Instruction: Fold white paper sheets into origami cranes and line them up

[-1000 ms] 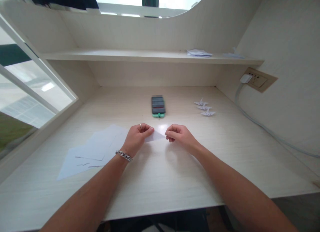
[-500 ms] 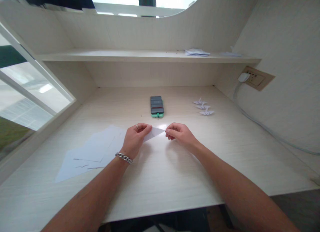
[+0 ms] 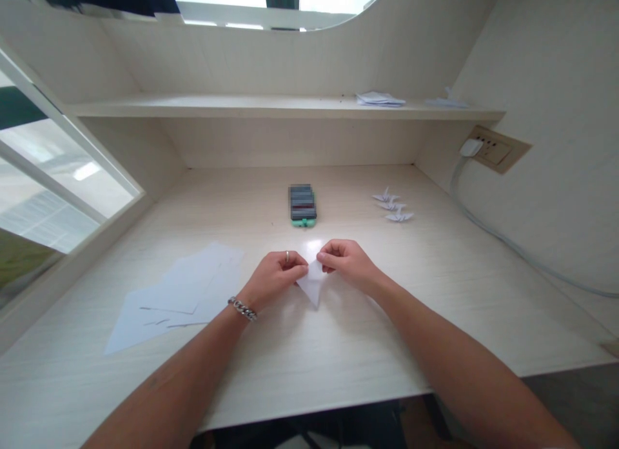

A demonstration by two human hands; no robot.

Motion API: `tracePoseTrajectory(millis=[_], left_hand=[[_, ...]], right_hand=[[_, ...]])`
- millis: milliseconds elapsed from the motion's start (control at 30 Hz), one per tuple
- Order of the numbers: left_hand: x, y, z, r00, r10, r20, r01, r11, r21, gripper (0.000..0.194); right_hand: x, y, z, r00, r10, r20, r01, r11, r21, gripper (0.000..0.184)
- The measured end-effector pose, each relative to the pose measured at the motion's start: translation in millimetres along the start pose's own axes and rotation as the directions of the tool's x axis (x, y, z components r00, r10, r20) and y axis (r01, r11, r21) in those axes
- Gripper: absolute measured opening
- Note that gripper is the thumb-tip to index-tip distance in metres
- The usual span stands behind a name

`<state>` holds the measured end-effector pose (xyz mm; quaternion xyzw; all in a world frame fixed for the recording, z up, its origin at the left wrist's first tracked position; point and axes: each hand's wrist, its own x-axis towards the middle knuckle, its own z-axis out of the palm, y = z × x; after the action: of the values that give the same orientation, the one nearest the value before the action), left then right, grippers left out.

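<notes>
A small folded piece of white paper [image 3: 312,284] is held just over the desk, one pointed corner hanging down toward me. My left hand [image 3: 278,275], with a ring and a chain bracelet, pinches its left edge between thumb and fingers. On the other side, my right hand [image 3: 345,262] pinches the paper's upper right part, its fingers curled. The fingers hide the paper's upper edge in part. Several flat white sheets [image 3: 178,288] lie to the left of my left hand, some overlapping.
A phone [image 3: 303,204] with a green edge lies beyond my hands. Three folded paper cranes [image 3: 399,217] stand at the back right. Folded papers [image 3: 380,99] rest on the shelf [image 3: 232,107]. A cable [image 3: 507,242] runs from the wall socket [image 3: 500,150] along the right side.
The paper has turned, so its point now hangs downward instead of reaching right. My left hand has moved right and slightly nearer, close to my right hand, which has stayed nearly in place.
</notes>
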<state>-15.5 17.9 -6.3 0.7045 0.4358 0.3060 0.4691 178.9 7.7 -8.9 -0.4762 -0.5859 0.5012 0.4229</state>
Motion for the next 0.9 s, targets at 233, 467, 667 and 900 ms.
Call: tracePoseTrajectory(millis=[233,467,667,900], left_hand=[[-0.8,9.3,-5.9,0.997,-0.083,0.01,0.083,0.993,-0.088,0.01],[0.2,8.7,-10.2,0.99,-0.144,-0.008,0.142,0.981,-0.134,0.009],[0.4,5.6,-6.1,0.99,-0.132,0.046,0.137,0.98,-0.141,0.017],[2.0,4.8,-2.8,0.993,-0.109,-0.05,0.101,0.983,-0.156,0.02]], right_hand=[[0.8,-5.3,-8.3,0.998,0.049,-0.044,-0.044,0.992,0.115,0.025],[3.8,-2.5,-17.6,0.996,0.043,-0.083,-0.029,0.986,0.164,0.029],[2.8,-3.4,-17.2,0.997,0.021,-0.072,-0.013,0.995,0.101,0.031],[0.6,-3.1,-3.1,0.995,0.056,-0.079,-0.047,0.993,0.112,0.037]])
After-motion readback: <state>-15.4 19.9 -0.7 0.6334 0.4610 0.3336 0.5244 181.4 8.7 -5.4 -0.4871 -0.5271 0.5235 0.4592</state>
